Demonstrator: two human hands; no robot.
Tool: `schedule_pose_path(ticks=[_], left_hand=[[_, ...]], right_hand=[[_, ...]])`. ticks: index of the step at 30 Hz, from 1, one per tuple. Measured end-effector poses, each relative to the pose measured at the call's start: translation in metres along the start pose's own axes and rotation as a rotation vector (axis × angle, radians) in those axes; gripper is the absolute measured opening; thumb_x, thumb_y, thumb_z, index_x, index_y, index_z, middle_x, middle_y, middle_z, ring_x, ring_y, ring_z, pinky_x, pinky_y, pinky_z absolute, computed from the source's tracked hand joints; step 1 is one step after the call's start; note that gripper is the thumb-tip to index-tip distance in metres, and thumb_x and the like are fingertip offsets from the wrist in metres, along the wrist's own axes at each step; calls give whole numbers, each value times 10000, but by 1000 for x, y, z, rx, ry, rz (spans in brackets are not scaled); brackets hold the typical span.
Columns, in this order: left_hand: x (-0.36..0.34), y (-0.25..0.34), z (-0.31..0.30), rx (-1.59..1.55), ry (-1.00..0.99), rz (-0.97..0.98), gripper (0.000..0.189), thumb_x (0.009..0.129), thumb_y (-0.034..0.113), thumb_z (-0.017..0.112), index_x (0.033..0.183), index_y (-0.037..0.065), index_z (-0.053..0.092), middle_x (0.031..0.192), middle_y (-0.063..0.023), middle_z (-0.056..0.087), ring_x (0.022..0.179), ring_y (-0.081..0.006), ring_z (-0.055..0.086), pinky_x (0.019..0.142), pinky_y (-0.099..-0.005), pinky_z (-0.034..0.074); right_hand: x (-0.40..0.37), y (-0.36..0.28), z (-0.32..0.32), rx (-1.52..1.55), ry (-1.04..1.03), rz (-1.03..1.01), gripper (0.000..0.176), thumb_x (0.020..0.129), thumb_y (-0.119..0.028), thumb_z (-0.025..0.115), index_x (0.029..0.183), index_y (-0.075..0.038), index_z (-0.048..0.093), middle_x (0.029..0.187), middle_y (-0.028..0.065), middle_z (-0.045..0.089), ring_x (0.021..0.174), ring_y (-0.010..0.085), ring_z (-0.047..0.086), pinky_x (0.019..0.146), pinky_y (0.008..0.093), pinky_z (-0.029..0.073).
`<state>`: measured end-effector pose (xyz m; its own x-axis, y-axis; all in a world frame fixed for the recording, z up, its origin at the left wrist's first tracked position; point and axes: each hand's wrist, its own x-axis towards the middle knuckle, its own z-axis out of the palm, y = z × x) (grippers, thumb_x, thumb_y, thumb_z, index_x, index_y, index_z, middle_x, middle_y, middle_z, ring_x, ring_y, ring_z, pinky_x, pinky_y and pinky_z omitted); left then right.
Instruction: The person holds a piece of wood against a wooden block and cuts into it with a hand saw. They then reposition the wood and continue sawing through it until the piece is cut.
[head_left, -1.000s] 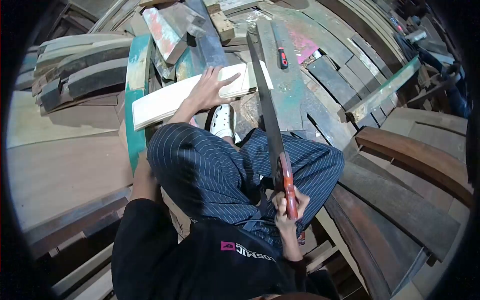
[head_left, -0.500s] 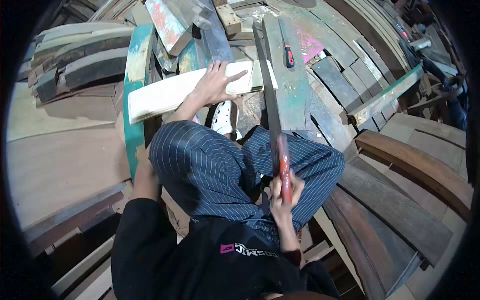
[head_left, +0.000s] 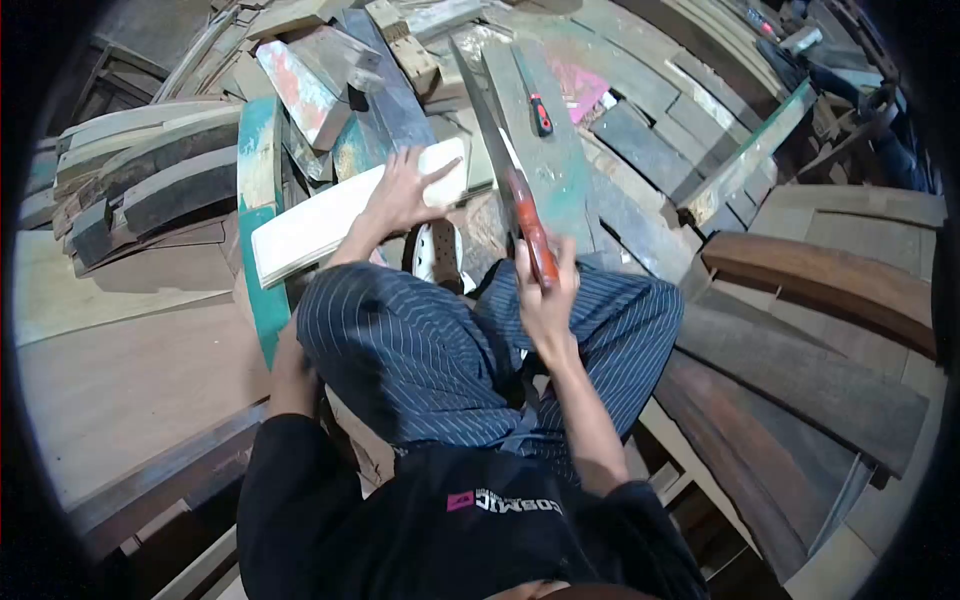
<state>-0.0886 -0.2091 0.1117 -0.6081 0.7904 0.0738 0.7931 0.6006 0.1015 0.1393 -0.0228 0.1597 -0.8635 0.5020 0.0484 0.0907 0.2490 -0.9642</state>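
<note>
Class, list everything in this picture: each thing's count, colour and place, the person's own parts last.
pale board: one, cream, centre left, across the teal plank
teal plank: one, worn teal, left of the knees
handsaw: one, dark blade, red handle, at the board's right end
small tool: one, red-and-black handle, on a greenish plank beyond
scrap planks: many, grey, brown, painted, all around
shoe: one, white, below the board
trousers: dark blue, striped, centre
left hand: flat on the pale board
right hand: gripping the handsaw handle

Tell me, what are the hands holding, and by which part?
The right hand grips the saw by its red handle. The left hand lies flat on the pale board, holding nothing.
</note>
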Motion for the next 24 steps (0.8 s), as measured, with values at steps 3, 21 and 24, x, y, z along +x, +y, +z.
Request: schedule_pose_path(ticks=[3, 21, 24], left_hand=[[-3, 1, -2, -16, -16, -5, 827, 796, 521, 751, 1549, 368, 444, 1354, -289, 473, 1261, -467, 430, 1114, -547, 337], [1, 3, -1, 2, -114, -13, 807, 767, 494, 787, 1508, 323, 517, 1379, -280, 458, 1254, -447, 443, 1114, -546, 345], [0, 7, -7, -27, -105, -30, 821, 763, 495, 795, 1515, 341, 504, 1391, -280, 450, 1274, -446, 438, 1130, -550, 334]], right_hand=[[-82, 57, -12, 101, 112, -21, 417, 941, -75, 719, 1278, 56, 512, 1039, 213, 690, 833, 232, 713, 739, 325, 575], [-45, 23, -3, -68, 138, -212, 323, 981, -122, 667, 1234, 31, 535, 976, 221, 691, 788, 277, 725, 688, 349, 555], [-150, 45, -35, 429, 134, 70, 318, 999, -84, 636, 1259, 10, 479, 1033, 183, 634, 702, 170, 621, 653, 299, 537]])
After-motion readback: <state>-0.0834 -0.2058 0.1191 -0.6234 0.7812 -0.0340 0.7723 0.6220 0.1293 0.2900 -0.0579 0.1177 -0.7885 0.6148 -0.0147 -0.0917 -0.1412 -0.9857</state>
